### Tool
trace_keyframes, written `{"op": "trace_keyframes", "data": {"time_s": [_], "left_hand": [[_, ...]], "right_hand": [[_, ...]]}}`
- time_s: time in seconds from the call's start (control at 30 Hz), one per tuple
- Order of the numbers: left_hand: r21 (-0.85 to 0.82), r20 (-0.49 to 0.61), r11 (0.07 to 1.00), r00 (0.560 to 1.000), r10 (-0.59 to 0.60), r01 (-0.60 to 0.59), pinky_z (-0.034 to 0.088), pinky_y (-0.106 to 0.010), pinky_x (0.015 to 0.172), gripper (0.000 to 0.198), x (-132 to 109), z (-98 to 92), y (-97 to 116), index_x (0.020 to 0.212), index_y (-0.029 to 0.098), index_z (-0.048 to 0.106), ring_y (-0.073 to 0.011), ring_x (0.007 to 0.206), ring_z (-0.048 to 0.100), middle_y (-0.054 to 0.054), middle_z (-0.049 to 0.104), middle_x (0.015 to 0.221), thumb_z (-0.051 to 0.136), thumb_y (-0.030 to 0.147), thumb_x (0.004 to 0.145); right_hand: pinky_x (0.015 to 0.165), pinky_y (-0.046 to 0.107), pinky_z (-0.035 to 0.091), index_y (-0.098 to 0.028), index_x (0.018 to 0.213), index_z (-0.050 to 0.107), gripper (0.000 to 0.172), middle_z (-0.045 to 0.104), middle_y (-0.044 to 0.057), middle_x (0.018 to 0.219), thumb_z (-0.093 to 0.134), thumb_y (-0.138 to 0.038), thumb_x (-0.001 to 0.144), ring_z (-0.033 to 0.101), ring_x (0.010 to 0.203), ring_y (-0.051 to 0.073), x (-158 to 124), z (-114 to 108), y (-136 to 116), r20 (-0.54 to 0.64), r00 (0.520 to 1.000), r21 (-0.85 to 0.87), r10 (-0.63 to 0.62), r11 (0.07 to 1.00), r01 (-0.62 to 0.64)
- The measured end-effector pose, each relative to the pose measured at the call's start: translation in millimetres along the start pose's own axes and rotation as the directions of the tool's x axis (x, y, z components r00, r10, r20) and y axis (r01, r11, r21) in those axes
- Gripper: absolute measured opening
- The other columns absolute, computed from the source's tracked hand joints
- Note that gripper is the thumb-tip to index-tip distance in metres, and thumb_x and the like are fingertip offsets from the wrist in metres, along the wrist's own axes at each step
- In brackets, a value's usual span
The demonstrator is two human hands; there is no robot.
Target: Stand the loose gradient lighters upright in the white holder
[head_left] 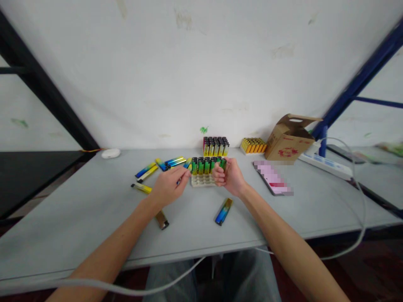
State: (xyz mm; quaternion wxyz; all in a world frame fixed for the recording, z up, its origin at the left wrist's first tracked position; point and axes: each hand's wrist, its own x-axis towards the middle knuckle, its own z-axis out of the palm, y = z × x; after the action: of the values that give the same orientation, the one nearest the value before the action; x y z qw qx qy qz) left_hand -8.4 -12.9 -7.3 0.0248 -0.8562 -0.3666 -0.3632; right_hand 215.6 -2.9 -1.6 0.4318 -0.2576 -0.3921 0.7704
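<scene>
My right hand [231,177] is closed around a green lighter [223,163] with a black top, at the right end of a row. That row of green and yellow lighters [200,166] stands upright in a pale tray [201,181] with round holes; the holes in front of it are bare. Left of the tray, my left hand [171,184] has its fingers curled in, and a blue bit of what looks like a lighter [179,181] shows between them. Several blue and yellow lighters [146,170] lie loose beyond it, partly hidden by the hand.
A blue lighter [223,212] and a brown one [162,219] lie near the front. Behind stand a block of yellow lighters [215,147] and an orange set [253,145]. A cardboard box [288,140], phone [272,178], power strip [327,165] and white case [111,154] are also here.
</scene>
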Motion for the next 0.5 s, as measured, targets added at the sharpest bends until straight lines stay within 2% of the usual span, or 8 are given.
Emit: {"op": "trace_keyframes", "data": {"time_s": [0.3, 0.5], "left_hand": [[0.001, 0.019, 1.000, 1.000, -0.018, 0.018, 0.047, -0.027, 0.068, 0.029, 0.1, 0.8, -0.6, 0.079, 0.018, 0.061, -0.0159, 0.072, 0.062, -0.004, 0.067, 0.076, 0.038, 0.026, 0.096], [0.002, 0.011, 1.000, 1.000, 0.000, 0.000, 0.046, -0.027, 0.067, 0.029, -0.9, 1.1, -1.7, 0.079, 0.017, 0.061, -0.0157, 0.071, 0.062, -0.004, 0.067, 0.075, 0.039, 0.025, 0.096]], "right_hand": [[0.037, 0.017, 0.012, -0.021, 0.060, 0.033, 0.037, 0.019, -0.007, 0.055, 0.026, -0.045, 0.087, 0.013, 0.044, 0.009, -1.7, 4.4, -1.9, -0.049, 0.999, -0.041, 0.010, 0.999, -0.012], [0.037, 0.018, 0.012, -0.021, 0.059, 0.033, 0.038, 0.019, -0.007, 0.054, 0.023, -0.043, 0.089, 0.013, 0.043, 0.008, -0.1, 5.1, 1.1, -0.034, 0.999, -0.080, 0.023, 0.996, -0.025]]}}
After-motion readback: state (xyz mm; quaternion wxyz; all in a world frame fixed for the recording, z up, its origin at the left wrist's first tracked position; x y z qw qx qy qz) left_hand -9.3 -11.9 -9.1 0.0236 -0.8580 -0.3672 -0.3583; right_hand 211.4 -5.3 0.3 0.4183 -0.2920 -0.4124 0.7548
